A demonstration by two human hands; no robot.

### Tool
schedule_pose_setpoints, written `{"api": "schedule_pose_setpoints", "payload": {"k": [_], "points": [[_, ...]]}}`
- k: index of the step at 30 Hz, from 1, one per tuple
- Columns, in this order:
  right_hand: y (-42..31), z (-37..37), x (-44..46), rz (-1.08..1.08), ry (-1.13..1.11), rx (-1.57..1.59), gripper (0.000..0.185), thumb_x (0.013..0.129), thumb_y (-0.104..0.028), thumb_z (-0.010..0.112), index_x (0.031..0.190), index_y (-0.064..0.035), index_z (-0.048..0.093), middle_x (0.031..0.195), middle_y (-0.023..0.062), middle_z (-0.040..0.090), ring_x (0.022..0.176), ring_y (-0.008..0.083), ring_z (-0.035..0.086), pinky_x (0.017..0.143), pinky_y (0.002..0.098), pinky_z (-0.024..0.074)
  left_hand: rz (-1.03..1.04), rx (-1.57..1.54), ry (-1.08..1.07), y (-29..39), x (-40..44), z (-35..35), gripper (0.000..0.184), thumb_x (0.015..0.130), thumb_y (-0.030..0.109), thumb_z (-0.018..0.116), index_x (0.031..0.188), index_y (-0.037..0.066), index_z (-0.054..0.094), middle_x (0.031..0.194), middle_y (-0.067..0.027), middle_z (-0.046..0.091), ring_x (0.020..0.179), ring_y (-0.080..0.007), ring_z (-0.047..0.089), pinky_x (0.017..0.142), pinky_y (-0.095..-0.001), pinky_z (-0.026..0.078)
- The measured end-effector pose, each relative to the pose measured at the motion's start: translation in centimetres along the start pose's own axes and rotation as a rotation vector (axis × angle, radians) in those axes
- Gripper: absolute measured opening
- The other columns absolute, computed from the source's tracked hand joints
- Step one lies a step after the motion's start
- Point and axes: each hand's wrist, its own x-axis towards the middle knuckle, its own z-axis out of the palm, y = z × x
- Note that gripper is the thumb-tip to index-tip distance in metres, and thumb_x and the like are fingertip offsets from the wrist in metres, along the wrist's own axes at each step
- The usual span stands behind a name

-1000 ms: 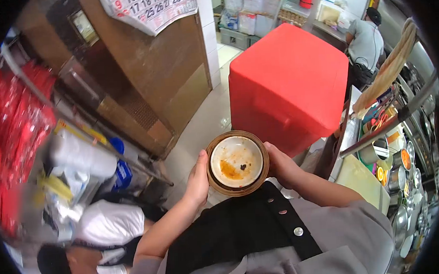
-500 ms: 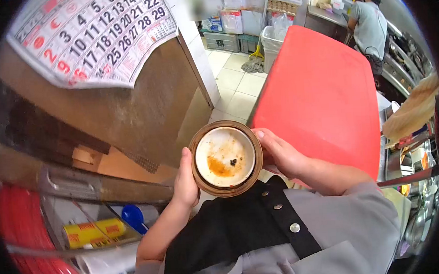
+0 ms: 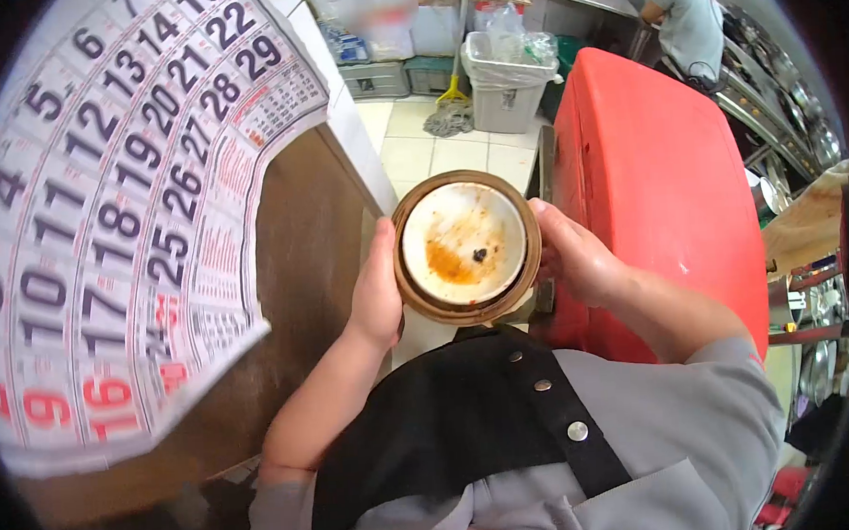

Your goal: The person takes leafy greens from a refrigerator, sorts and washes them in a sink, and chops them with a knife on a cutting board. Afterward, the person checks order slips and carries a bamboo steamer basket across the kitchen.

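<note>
Between my two hands is a round bamboo steamer basket [image 3: 417,301], gripped from both sides in front of my apron. Inside it sits a white bowl [image 3: 475,214], stained with orange sauce and holding a small dark scrap. My left hand [image 3: 378,287] presses on the basket's left side, thumb up along the rim. On the opposite side my right hand [image 3: 573,252] is closed round the rim, thumb on top. The undersides of the basket and most of my fingertips are hidden.
A large red container [image 3: 670,185] stands close on my right. At left, a paper calendar [image 3: 133,203] hangs by a brown panel [image 3: 308,233]. Ahead are a lined bin [image 3: 511,92], a mop [image 3: 449,118] and tiled floor. A person [image 3: 688,26] works at back right.
My view has moved forward past the calendar, which looms larger at left. The shelf goods at lower left have gone out of view. Both hands still hold the basket.
</note>
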Motion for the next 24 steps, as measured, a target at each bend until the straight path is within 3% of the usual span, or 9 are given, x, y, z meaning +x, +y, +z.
{"api": "schedule_pose_setpoints", "payload": {"k": [10,17,24], "points": [[-7.0,-7.9,8.0,-0.083,0.278,0.095,0.062,0.104,-0.057,0.028,0.135,-0.0071,0.047,0.121,0.0108,0.063,0.1,0.021,0.064,0.082,0.0356,0.0505,-0.134,0.064,-0.283,3.3,20.4,2.9,0.066,0.106,0.053,0.028,0.139,0.0,0.05,0.136,-0.0104,0.057,0.125,-0.0158,0.052,0.109,-0.0311,0.037],[-12.6,-17.9,17.2,-0.151,0.273,0.118,0.057,0.106,-0.051,0.033,0.14,-0.006,0.04,0.117,0.0117,0.061,0.097,0.0213,0.065,0.082,0.036,0.0522,-0.196,0.109,-0.335,6.0,36.9,6.0,0.064,0.107,0.051,0.027,0.14,0.002,0.05,0.134,-0.0098,0.059,0.122,-0.0161,0.055,0.106,-0.0309,0.04],[-16.4,-25.3,24.2,-0.118,0.33,0.132,0.063,0.104,-0.051,0.041,0.149,-0.0086,0.031,0.125,0.0097,0.055,0.096,0.0187,0.062,0.082,0.0359,0.0528,-0.267,0.1,-0.39,7.6,49.4,8.5,0.063,0.107,0.052,0.028,0.138,0.003,0.052,0.132,-0.0096,0.061,0.12,-0.0164,0.058,0.104,-0.0313,0.043]]}}
